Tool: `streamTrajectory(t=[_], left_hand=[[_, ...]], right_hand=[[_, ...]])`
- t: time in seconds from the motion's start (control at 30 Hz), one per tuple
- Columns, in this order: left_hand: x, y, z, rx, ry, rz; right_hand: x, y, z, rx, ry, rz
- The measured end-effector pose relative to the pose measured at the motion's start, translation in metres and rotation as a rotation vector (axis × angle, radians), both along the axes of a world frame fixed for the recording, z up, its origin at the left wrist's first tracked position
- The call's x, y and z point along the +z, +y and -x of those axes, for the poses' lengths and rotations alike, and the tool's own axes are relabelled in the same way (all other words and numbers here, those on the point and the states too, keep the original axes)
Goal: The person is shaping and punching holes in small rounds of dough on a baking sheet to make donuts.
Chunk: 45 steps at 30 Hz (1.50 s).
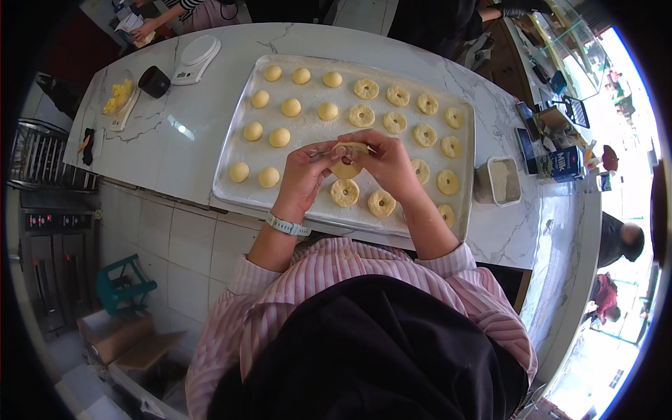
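Both hands (306, 171) (388, 162) (curled close) pinch one dough ring (344, 171).

Free passage for a hand: over the bench (168, 157), between black cup (154, 82) and baking tray (308, 129). Obstacles: dough balls (279, 137) and dough rings (362, 110) on the tray, narrowly spaced; left hand (304, 169) and right hand (389, 162) above its middle; pale tub (484, 183) just beside its right edge.

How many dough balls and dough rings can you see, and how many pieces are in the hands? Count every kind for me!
Dough balls: 10
Dough rings lying clearly in view: 13 (the arms may hide more)
Dough piece held between left hand and right hand: 1
Total clearly seen: 24
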State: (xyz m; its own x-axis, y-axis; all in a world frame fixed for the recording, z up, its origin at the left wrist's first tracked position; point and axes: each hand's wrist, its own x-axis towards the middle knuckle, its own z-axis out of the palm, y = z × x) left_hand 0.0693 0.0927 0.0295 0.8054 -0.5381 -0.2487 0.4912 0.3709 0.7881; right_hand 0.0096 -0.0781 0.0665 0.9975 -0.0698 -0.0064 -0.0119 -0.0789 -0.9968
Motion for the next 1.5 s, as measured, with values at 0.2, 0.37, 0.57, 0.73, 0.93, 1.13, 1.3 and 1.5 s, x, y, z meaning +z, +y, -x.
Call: streamTrajectory(t=[0.2, 0.37, 0.57, 0.73, 0.93, 1.13, 1.3, 1.5], left_hand=[[0.006, 0.003, 0.003, 0.081, 0.006, 0.048], [0.012, 0.007, 0.004, 0.152, 0.001, -0.125], [0.011, 0.013, 0.003, -0.012, 0.037, -0.020], [0.010, 0.021, 0.002, 0.131, -0.007, -0.061], [0.010, 0.028, 0.002, 0.070, 0.007, -0.107], [0.006, 0.035, -0.003, -0.013, 0.033, -0.097], [0.006, 0.039, -0.010, 0.074, -0.018, -0.067], [0.009, 0.034, -0.010, -0.101, 0.003, -0.034]], right_hand=[[0.002, -0.006, -0.006, 0.022, 0.048, -0.057], [0.003, -0.003, -0.010, 0.127, 0.008, -0.028], [0.005, 0.002, -0.012, 0.107, 0.049, -0.005], [0.002, 0.005, -0.012, 0.016, 0.086, -0.044], [-0.002, 0.018, -0.011, 0.084, 0.031, -0.083], [-0.002, 0.024, -0.012, 0.019, 0.027, -0.026], [-0.005, 0.030, -0.007, 0.019, 0.018, -0.027], [-0.006, 0.026, -0.002, -0.037, 0.010, -0.012]])
